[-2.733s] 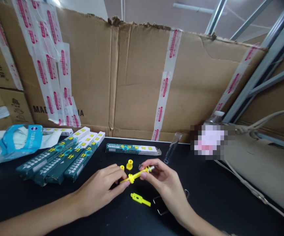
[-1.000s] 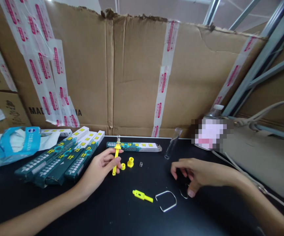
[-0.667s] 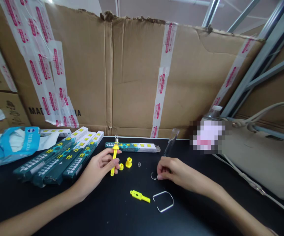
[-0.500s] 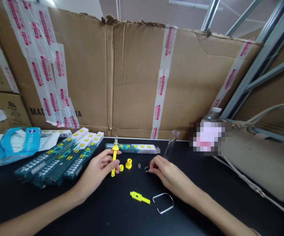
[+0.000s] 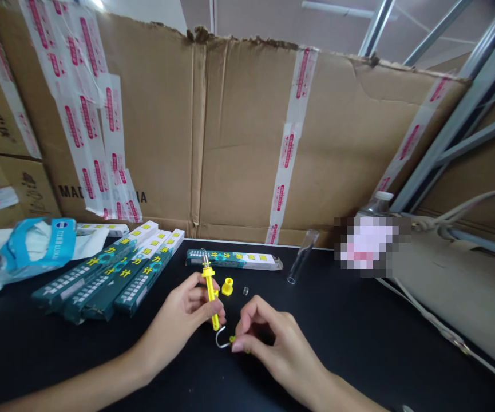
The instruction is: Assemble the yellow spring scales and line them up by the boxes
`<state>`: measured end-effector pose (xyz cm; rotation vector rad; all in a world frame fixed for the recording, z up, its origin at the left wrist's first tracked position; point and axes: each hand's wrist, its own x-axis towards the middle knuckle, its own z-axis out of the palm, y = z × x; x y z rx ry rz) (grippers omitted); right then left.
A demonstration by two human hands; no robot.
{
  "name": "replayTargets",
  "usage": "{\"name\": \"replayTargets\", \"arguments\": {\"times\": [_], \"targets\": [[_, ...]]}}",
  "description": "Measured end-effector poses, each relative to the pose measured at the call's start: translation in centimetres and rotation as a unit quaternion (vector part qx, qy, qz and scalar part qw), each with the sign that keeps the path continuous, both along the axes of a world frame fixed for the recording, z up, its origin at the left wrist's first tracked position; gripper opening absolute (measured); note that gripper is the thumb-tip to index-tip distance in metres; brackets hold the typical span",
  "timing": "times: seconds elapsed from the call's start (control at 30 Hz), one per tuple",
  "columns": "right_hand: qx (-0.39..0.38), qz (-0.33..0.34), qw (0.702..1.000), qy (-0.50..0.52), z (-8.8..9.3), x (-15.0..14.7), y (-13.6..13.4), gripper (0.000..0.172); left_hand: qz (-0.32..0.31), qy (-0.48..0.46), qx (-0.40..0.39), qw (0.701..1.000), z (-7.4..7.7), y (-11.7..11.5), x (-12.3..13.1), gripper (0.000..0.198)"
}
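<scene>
My left hand (image 5: 191, 306) pinches a slim yellow plastic rod (image 5: 212, 294), tilted, with a coiled metal spring (image 5: 205, 259) at its upper end. Thumb and fingertips of my right hand (image 5: 268, 337) are closed on a curved metal hook (image 5: 218, 339), its bend just below the rod's lower end. Behind those fingers shows one end of a flat yellow piece (image 5: 232, 339); the rest of it is covered. A yellow collar (image 5: 227, 286) and a small metal coil (image 5: 245, 290) lie beyond my hands. A small yellow ring is partly hidden by my left fingers.
A clear tube (image 5: 303, 257) lies at the right of a green-and-white box (image 5: 234, 259). Several similar boxes (image 5: 114, 274) fan out at left, beside a blue tissue pack (image 5: 41, 246). A bottle (image 5: 382, 197) and a beige bag (image 5: 457, 274) stand at right. Cardboard (image 5: 238, 137) walls the back.
My right hand has come left and nearer with the hook, now close under the rod. The rod has tilted and lowered slightly. My right hand now covers the bent wire frame and most of the flat yellow piece.
</scene>
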<state>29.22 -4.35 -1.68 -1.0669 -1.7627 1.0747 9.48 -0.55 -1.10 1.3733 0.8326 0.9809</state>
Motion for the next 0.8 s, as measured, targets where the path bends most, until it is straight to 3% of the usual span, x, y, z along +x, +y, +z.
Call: {"name": "replayTargets", "arguments": {"times": [0.13,0.8], "targets": [[0.019,0.015,0.999,-0.038,-0.13,-0.17,0.31,0.020,-0.005,-0.001,-0.012,1.000,-0.07,0.13,-0.04,0.042],[-0.007,0.047,0.999,0.020,-0.06,-0.25,0.67,0.023,-0.027,-0.006,-0.018,0.999,-0.21,0.27,-0.21,0.043]]}}
